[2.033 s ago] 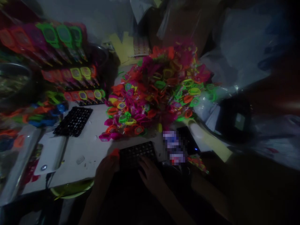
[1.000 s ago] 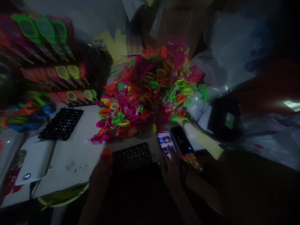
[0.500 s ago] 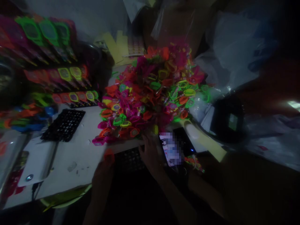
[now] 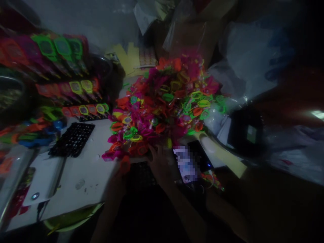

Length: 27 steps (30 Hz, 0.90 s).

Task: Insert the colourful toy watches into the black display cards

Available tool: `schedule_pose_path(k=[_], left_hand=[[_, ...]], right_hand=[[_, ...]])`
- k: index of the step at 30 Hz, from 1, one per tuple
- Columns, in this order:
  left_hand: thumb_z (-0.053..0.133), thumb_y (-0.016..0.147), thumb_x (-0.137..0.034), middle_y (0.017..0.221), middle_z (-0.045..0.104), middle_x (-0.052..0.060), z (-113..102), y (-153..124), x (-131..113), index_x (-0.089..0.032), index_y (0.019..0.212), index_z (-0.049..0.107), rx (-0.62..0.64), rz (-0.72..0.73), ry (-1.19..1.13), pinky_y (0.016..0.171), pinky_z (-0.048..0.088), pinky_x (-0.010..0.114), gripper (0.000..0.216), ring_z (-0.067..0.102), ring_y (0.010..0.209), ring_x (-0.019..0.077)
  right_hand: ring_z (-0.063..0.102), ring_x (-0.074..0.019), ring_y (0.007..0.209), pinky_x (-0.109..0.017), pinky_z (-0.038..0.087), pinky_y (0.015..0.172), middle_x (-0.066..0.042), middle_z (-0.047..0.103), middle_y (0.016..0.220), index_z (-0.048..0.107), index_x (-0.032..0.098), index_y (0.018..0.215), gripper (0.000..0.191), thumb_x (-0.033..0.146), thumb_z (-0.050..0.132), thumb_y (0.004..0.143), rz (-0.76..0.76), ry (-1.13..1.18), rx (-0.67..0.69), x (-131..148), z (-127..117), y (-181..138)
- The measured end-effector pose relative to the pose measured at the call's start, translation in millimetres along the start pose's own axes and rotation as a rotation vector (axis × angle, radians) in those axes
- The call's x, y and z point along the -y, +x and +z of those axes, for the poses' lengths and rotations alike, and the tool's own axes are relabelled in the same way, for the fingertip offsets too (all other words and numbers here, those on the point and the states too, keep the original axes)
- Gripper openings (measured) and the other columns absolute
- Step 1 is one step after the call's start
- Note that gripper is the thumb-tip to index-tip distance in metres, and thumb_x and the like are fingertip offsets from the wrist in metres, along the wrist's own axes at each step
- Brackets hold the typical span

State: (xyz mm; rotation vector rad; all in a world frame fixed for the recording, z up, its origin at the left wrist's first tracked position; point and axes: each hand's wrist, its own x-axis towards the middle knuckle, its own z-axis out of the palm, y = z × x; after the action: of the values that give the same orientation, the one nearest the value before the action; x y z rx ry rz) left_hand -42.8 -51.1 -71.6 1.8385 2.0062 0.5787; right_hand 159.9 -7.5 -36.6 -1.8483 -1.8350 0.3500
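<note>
In dim light, my left hand [image 4: 118, 182] is closed around an orange toy watch [image 4: 125, 164] at the left end of a black grid tray [image 4: 141, 173]. My right hand [image 4: 159, 165] lies over the tray's right end, its fingers stretched out and apart at the front edge of a heap of bright toy watches [image 4: 162, 108]. Nothing shows clearly in those fingers, though their tips are dark. Pink, orange, green and yellow watches make up the heap. Just right of my right hand lies a lit phone [image 4: 186, 165].
Rows of watches stand on a tiered rack [image 4: 83, 87] at left. Before it lie another black grid tray [image 4: 73, 139] and a white box [image 4: 44, 179]. A dark device [image 4: 201, 157] with a blue light, a yellow strip [image 4: 227, 158] and plastic bags [image 4: 250, 57] are at right.
The view has shifted slightly, so most things sit lower. My right hand's fingers have moved left along the heap's front edge. My left hand still has the orange toy watch, now closer to the heap.
</note>
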Motion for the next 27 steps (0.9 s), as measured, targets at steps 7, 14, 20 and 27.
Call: schedule_pose_path(k=[7,14,20,27], left_hand=[[0.040,0.087,-0.034,0.105,0.072,0.009,-5,11,-25,-0.019,0.112,0.064,0.123,0.016,-0.041,0.078,0.053,0.033,0.037,0.068,0.094,0.0243],[0.037,0.086,-0.037,0.092,0.073,0.011,7,0,-18,-0.016,0.102,0.064,0.007,0.032,-0.065,0.071,0.053,0.033,0.038,0.069,0.082,0.0240],[0.037,0.086,-0.037,0.088,0.073,0.009,10,-1,-17,-0.017,0.104,0.065,-0.053,0.029,-0.071,0.067,0.053,0.031,0.038,0.069,0.078,0.0227],[0.044,0.083,-0.038,0.109,0.071,0.009,14,-1,-5,-0.019,0.111,0.065,0.015,0.019,-0.173,0.080,0.052,0.033,0.040,0.067,0.095,0.0234]], right_hand=[[0.043,-0.0279,0.124,-0.049,0.032,0.109,-0.015,0.053,0.131,0.049,0.013,0.129,0.059,0.014,0.068,0.073,-0.124,0.102,0.038,-1,-1,3],[0.046,-0.0286,0.119,-0.048,0.037,0.105,-0.013,0.052,0.129,0.041,0.016,0.139,0.070,0.014,0.068,0.075,-0.132,0.023,0.109,1,-6,5],[0.047,-0.0282,0.117,-0.047,0.040,0.102,-0.011,0.054,0.123,0.060,0.020,0.118,0.045,0.014,0.068,0.075,-0.167,0.024,0.086,-2,-8,3],[0.064,-0.0177,0.080,-0.029,0.053,0.072,-0.006,0.067,0.090,0.056,0.016,0.107,0.033,0.034,0.063,0.080,-0.023,0.519,-0.071,5,-10,0]])
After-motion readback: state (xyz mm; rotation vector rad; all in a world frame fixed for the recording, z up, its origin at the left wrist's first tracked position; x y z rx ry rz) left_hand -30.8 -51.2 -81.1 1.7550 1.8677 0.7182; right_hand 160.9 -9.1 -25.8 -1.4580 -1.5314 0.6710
